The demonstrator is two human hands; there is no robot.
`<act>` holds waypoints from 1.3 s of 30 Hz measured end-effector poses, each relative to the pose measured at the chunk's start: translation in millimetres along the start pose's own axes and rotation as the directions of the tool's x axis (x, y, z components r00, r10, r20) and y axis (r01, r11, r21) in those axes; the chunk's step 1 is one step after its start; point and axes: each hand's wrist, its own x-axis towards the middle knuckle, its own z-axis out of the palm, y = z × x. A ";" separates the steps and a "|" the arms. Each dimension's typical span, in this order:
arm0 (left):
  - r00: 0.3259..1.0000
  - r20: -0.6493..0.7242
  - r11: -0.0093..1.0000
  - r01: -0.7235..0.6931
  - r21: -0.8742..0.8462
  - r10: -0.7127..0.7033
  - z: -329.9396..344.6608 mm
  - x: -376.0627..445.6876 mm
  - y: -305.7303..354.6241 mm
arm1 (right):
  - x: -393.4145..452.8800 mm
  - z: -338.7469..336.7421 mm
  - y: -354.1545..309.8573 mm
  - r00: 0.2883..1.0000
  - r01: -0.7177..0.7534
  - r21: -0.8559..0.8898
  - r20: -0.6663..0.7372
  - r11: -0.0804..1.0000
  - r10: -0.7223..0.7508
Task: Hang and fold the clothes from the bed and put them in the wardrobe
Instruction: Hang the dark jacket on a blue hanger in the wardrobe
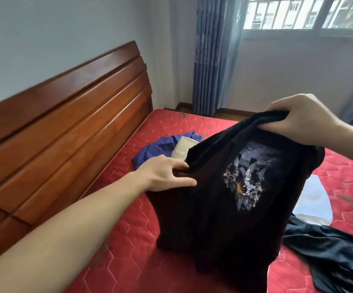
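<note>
Hanging over the red quilted mattress (129, 225), the black printed T-shirt (224, 208) trails its hem on the bed; bare mattress lies left toward the wooden headboard (65, 123). My right hand (302, 119) clamps its top edge, my left hand (167, 174) pinches its side.

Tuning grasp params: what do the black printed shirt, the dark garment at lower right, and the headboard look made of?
Black printed shirt: soft matte knit, probably cotton; it drapes limp from the right hand.
Dark garment: thinner, slightly shiny, maybe satin or synthetic; light glints on its folds.
Headboard: reddish-brown wood, glossy lacquer with streaked reflections.
</note>
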 end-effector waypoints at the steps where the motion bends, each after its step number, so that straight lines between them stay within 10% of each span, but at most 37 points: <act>1: 0.999 0.011 0.996 -0.031 0.080 0.031 3.1 0.8 2.9 | 0.1 -1.3 3.5 1.000 -0.004 -0.024 0.008 1.000 0.004; 7: 0.993 -0.073 0.904 -0.049 0.425 0.088 -20.3 20.6 11.5 | -14.9 -8.4 25.3 0.990 -0.082 -0.077 0.108 0.994 0.091; 15: 0.945 -0.317 0.994 -0.098 -0.049 0.078 -76.0 28.1 47.3 | -54.6 2.7 57.5 0.960 -0.193 -0.045 0.197 0.980 0.198; 19: 0.959 -0.243 0.948 -0.068 0.309 0.149 -64.6 32.2 60.0 | -54.8 0.5 49.0 0.962 -0.232 0.058 0.165 0.971 0.220; 30: 0.944 -0.248 0.904 -0.292 -0.313 0.219 46.0 42.3 68.1 | -55.1 9.2 -16.5 0.973 -0.204 0.254 0.156 0.945 0.168; 39: 0.902 -0.400 0.879 -0.316 -0.356 0.163 33.5 53.0 90.0 | -75.5 -11.0 -8.6 0.969 -0.123 0.120 0.227 0.985 0.094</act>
